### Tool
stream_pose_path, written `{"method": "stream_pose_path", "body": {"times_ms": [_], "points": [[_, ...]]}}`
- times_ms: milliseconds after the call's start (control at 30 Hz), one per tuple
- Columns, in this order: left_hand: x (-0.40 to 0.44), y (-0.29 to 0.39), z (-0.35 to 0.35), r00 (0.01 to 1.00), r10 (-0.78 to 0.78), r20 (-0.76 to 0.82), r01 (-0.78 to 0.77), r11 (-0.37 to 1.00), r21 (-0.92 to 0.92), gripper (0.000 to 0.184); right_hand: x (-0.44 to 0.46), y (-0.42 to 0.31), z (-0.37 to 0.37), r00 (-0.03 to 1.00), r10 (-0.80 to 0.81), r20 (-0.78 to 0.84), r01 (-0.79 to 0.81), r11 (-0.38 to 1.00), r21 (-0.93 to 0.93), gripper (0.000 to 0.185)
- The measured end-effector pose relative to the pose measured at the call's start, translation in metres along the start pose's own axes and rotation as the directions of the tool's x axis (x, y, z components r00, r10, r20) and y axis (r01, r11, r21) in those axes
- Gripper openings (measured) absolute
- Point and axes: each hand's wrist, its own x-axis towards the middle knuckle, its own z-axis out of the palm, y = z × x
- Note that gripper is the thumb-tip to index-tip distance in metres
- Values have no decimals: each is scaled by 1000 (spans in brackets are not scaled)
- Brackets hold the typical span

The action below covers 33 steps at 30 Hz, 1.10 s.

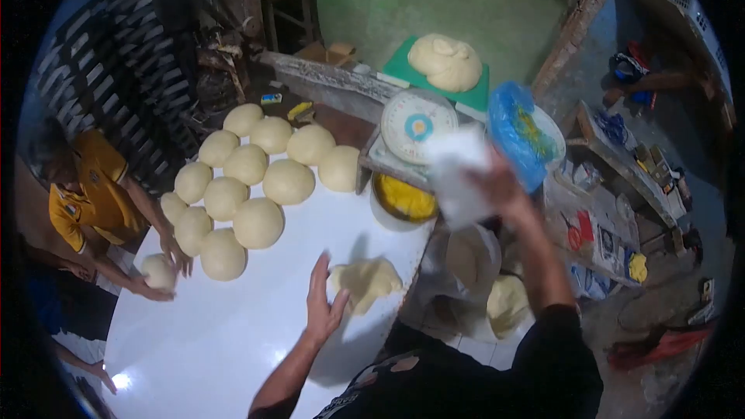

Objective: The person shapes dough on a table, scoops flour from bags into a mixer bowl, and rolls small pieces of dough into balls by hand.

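My left hand (324, 306) is over the white table, its fingers stretched out and thumb apart. Beside its fingertips lies an irregular piece of dough (369, 283); whether they touch, I cannot tell. My right hand (500, 186) grips a flat pale rectangular blade (459, 178), smeared by motion, in front of the dial scale (419, 126). A large lump of dough (445, 62) rests on the scale's green tray (400, 64). Rounded dough balls (258, 223) stand grouped on the table's far left part.
Across the white table (209, 334), a person in a yellow shirt (99, 186) handles a dough ball (158, 271). A pot of yellow fat (405, 196) sits below the scale. A blue plastic bag (512, 128) is to its right, and a wooden bench (590, 225) is farther right.
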Motion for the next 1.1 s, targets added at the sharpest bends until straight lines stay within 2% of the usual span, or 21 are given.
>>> {"method": "stream_pose_path", "body": {"times_ms": [67,133,200,300,333,367,433,467,533,600,633,667,767,833,867,900,933,967,1033,1067,1100], "points": [[99,60,13,981,195,-23,-194,948,-251,79,91,4,-70,974,-45,-221,34,998,-53,37],[185,117,39,971,232,-59,-222,779,-586,79,176,23,-120,938,35,-346,-56,997,-51,38],[264,149,69,973,215,-81,-205,654,-728,68,264,88,-154,904,40,-425,-205,914,-350,38],[355,164,105,992,-110,60,116,622,-774,89,354,168,-156,934,239,-264,-331,856,-396,47],[384,148,123,993,-91,69,109,562,-820,98,347,149,-144,982,190,9,-185,965,-185,39],[394,153,124,986,-124,114,162,513,-843,106,353,130,-125,954,281,101,-269,956,-117,38],[418,148,145,985,-163,61,134,485,-864,104,355,114,-106,962,135,236,-169,977,131,40],[412,151,137,982,-190,19,110,479,-871,104,348,102,-97,953,116,279,-154,981,119,40],[401,176,122,968,-247,42,95,208,-973,86,321,65,-81,986,-109,124,59,935,349,41],[386,154,124,967,-247,-60,-13,187,-982,78,273,21,-60,971,-187,147,94,868,488,43],[380,143,118,988,-151,14,8,-42,-999,74,253,6,-45,957,-251,147,114,788,605,45],[370,133,112,998,-34,59,48,-260,-964,71,238,1,-27,952,-249,177,91,784,614,45],[285,107,68,999,-28,-22,-30,-342,-939,60,183,-4,12,826,-413,385,-57,617,785,52],[202,77,27,999,-52,-18,-39,-446,-894,56,124,2,50,894,-314,320,-85,583,808,54],[151,47,5,992,-124,-20,-74,-454,-888,56,92,10,69,891,-223,396,-190,609,770,54],[95,23,-22,979,-198,-48,-122,-379,-917,55,64,20,86,877,-131,462,-288,627,724,53],[42,-7,-48,897,-412,-163,-230,-120,-966,55,40,31,100,809,-23,588,-373,752,543,51],[-11,-8,-80,714,-599,-362,-295,211,-932,54,12,44,118,752,22,659,-440,761,477,49],[-94,3,-150,674,-598,-433,-327,284,-901,50,-44,62,152,668,50,743,-532,730,429,46],[-136,-18,-184,548,-573,-610,-306,541,-783,48,-72,66,168,647,33,762,-566,691,450,45],[-169,-34,-213,438,-571,-694,-93,739,-667,50,-103,65,181,612,103,784,-660,612,435,44]]}}
